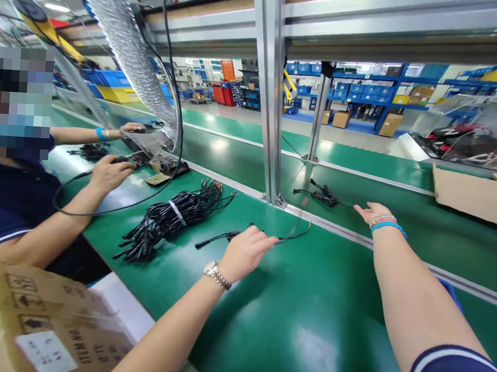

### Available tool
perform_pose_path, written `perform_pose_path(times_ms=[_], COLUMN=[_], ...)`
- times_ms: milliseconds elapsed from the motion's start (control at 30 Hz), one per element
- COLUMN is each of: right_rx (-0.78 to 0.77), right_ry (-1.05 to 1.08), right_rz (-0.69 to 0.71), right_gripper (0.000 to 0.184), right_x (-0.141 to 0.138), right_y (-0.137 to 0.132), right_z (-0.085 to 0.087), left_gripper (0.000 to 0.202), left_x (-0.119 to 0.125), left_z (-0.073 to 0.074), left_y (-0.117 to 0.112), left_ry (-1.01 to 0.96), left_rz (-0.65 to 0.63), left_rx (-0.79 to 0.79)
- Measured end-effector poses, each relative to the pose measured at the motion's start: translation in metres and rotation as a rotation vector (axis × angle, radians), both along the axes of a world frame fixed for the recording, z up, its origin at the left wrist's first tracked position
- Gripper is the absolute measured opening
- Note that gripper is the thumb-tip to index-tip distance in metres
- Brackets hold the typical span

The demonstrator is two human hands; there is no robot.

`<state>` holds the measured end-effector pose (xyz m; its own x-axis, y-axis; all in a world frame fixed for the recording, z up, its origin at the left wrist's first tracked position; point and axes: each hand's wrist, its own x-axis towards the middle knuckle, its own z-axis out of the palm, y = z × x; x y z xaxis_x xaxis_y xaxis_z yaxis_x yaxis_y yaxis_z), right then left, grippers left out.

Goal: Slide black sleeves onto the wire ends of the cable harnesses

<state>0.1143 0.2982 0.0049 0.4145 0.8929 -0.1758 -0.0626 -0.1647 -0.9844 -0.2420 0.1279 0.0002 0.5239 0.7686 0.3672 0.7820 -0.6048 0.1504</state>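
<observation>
So the left hand (246, 253) is resting curled on a thin black cable (215, 239), though whether it is gripping I cannot tell, while the right hand (373, 213) is hovering wide open, nearest a small coiled black cable (323, 196) farther out.

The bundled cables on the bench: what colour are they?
The bundled cables are black; the head view shows them best.

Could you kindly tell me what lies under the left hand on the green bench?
Beneath the left hand lies a thin black cable with a plug end, resting on the glossy green workbench. The hand covers the cable's middle stretch, so any grip cannot be seen.
</observation>
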Motion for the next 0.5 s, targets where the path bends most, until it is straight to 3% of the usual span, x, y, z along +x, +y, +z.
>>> perform_pose_path(times_ms=[133, 233, 367, 500], right_rx=[-0.051, -0.023, -0.038, -0.043], right_ry=[-0.051, -0.175, -0.790, -1.264], right_rz=[0.083, 0.198, 0.595, 0.835], right_gripper=[0.018, 0.010, 0.013, 0.016], right_x=[0.001, 0.015, 0.042, 0.057], right_y=[-0.023, -0.065, -0.142, -0.200], right_z=[0.027, 0.051, 0.071, 0.061], left_gripper=[0.028, 0.029, 0.030, 0.027], left_x=[0.033, 0.051, 0.066, 0.096], left_z=[-0.009, -0.020, -0.018, -0.014], left_y=[-0.036, -0.060, -0.077, -0.076], left_ry=[0.314, 0.384, 0.405, 0.389], left_rz=[-0.240, -0.251, -0.135, -0.084], left_rx=[-0.159, -0.233, -0.310, -0.353])
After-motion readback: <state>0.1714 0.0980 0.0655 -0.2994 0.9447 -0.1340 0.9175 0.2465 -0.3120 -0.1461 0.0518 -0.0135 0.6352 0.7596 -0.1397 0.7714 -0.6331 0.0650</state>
